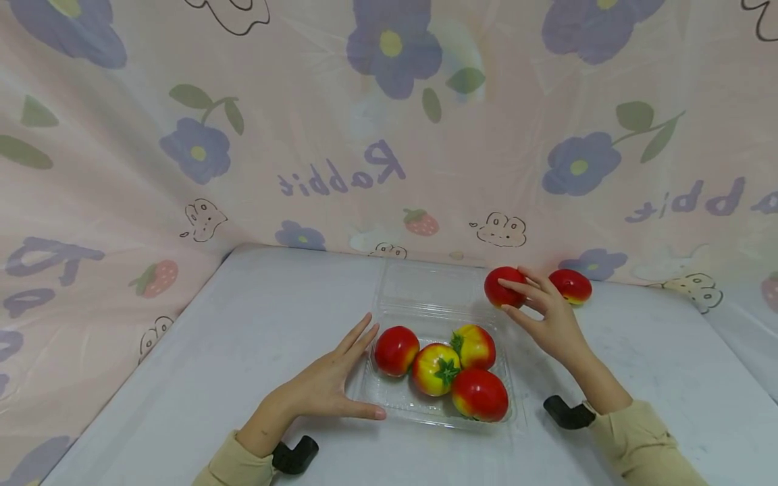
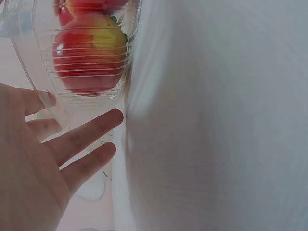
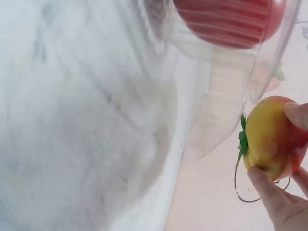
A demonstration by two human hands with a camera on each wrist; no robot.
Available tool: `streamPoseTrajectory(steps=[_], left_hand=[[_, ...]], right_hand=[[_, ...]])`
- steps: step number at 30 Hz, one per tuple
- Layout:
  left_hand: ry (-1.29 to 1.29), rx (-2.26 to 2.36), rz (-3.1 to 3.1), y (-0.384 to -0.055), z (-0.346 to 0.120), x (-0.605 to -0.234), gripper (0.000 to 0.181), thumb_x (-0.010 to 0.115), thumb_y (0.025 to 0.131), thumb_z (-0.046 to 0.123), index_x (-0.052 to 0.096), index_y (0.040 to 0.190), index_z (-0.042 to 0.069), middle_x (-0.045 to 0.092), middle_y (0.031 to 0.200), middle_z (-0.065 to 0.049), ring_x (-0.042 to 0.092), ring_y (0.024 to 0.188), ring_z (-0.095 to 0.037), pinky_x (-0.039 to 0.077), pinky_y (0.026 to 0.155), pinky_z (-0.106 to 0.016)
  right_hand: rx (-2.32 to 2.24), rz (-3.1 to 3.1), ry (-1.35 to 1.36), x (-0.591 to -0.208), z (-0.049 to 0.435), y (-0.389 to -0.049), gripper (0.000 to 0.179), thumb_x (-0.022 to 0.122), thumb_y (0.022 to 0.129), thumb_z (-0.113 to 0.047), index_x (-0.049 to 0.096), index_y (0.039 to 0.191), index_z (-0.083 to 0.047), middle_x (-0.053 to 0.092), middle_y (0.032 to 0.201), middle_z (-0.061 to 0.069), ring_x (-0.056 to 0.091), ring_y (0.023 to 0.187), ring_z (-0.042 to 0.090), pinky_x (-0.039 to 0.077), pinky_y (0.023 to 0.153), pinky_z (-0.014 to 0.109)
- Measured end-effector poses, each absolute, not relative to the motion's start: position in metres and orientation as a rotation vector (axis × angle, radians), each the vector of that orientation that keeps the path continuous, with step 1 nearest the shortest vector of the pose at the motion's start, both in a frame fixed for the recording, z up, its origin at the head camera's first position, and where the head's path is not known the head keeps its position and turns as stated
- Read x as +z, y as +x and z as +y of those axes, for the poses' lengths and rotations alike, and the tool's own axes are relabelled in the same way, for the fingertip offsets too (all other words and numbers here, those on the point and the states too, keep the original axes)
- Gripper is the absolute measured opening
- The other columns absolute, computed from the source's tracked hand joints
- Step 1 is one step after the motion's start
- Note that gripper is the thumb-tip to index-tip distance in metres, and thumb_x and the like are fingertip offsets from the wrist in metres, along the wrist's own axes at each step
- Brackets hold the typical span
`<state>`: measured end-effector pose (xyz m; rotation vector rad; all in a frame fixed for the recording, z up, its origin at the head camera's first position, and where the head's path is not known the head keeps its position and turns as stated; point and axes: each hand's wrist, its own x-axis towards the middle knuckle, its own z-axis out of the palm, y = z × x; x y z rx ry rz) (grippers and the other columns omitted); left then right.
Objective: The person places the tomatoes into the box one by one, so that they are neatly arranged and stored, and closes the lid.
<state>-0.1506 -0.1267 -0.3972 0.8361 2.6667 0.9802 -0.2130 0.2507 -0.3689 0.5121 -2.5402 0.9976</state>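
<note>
My right hand point(image 1: 550, 322) pinches a red and yellow tomato point(image 1: 504, 287) between thumb and fingers, above the table near the box's back right. In the right wrist view this tomato point(image 3: 272, 137) shows its yellow end and green leafy top. A clear plastic box point(image 1: 401, 403) with its lid point(image 1: 434, 282) folded back holds several similar tomatoes. My left hand point(image 1: 325, 385) spreads straight fingers along the box's left side. The left wrist view shows two fingertips point(image 2: 113, 117) just below the box wall, with a tomato point(image 2: 89, 53) behind the ribbed plastic.
Another red tomato point(image 1: 570, 287) lies at the back right of the white table point(image 1: 243, 337), by the patterned curtain point(image 1: 340, 135) that rises behind. Black curved pieces point(image 1: 296, 455) sit at both wrists, by the beige sleeves point(image 1: 644, 442).
</note>
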Motion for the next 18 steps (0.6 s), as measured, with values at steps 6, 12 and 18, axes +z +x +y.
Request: streamPoseTrajectory(steps=[6, 12, 18], left_hand=[[0.831, 0.975, 2.671, -0.151, -0.127, -0.398, 0.114, 0.073, 0.067, 0.067, 0.009, 0.155, 0.03, -0.004, 0.163, 0.006, 0.034, 0.141, -0.029, 0.04, 0.102, -0.059], [0.824, 0.969, 2.67, -0.151, -0.127, -0.398, 0.114, 0.072, 0.067, 0.067, 0.008, 0.155, 0.032, -0.005, 0.163, 0.009, 0.033, 0.142, -0.028, 0.04, 0.102, -0.059], [0.818, 0.972, 2.671, -0.151, -0.127, -0.398, 0.114, 0.072, 0.067, 0.068, 0.01, 0.155, 0.029, -0.009, 0.16, 0.018, 0.032, 0.142, -0.028, 0.041, 0.102, -0.059]], right_hand=[[1.012, -2.526, 0.549, -0.366, 0.246, -0.208, 0.047, 0.075, 0.081, -0.004, 0.063, 0.126, -0.009, 0.042, 0.144, 0.019, 0.043, 0.127, 0.039, 0.049, 0.087, 0.027], [1.04, -2.503, 0.585, -0.363, 0.24, -0.203, 0.046, 0.075, 0.08, -0.003, 0.064, 0.124, -0.009, 0.042, 0.143, 0.018, 0.049, 0.123, 0.041, 0.04, 0.086, 0.004], [1.024, -2.49, 0.622, -0.36, 0.235, -0.197, 0.046, 0.075, 0.08, -0.003, 0.065, 0.123, -0.011, 0.044, 0.143, 0.015, 0.05, 0.122, 0.04, 0.039, 0.084, 0.001]])
